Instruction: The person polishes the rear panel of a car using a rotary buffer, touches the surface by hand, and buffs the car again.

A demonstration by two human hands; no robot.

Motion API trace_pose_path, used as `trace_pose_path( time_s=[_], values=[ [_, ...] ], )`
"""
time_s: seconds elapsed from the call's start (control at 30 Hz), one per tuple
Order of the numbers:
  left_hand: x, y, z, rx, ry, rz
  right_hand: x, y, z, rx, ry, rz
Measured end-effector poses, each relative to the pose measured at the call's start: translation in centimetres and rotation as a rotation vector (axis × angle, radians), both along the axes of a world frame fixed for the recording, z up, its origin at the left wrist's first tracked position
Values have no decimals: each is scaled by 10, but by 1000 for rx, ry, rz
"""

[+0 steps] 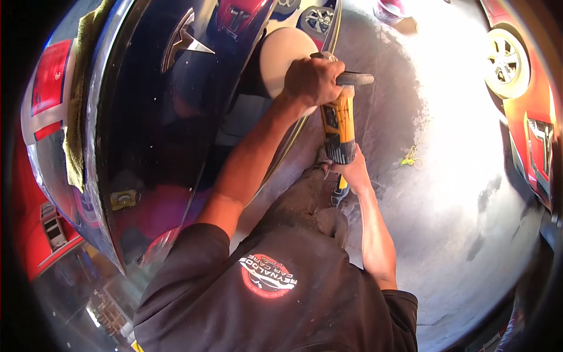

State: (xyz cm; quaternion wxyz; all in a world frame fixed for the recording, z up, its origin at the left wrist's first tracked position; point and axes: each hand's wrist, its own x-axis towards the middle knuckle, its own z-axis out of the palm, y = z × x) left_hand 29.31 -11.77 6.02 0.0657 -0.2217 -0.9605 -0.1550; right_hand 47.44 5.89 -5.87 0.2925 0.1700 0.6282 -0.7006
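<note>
Grey floor, left grip forward on polisher, right grip behind

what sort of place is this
Likely a car care workshop: a yellow and black polisher with a round cream pad, a dark blue car panel, and a black shirt reading "CAR CARE".

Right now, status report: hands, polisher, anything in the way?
Left hand on front handle, right hand toward rear of polisher. Pad beside dark car, contact unclear. Yellow item on floor, clear of polisher.
</note>
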Motion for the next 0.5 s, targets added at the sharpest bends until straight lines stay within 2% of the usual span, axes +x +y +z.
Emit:
trace_pose_path(
  time_s=[0.03,0.13,0.23,0.27,0.33,0.5],
  values=[
    [-6,0,0,15,13,-4,-7,0,-2,94,94,15],
    [0,-2,-7,48,42,-7,0,1,-5,168,107,53],
    [57,-12,-9,48,51,-4,42,7,-1,37,45,59],
    [82,-16,-7,39,51,-4,67,8,-18,81,72,99],
    [132,-22,1,10,8,10,105,12,-14,107,132,149],
    [224,-38,-2,67,-61,64,176,17,-12,110,58,299]
  ],
)
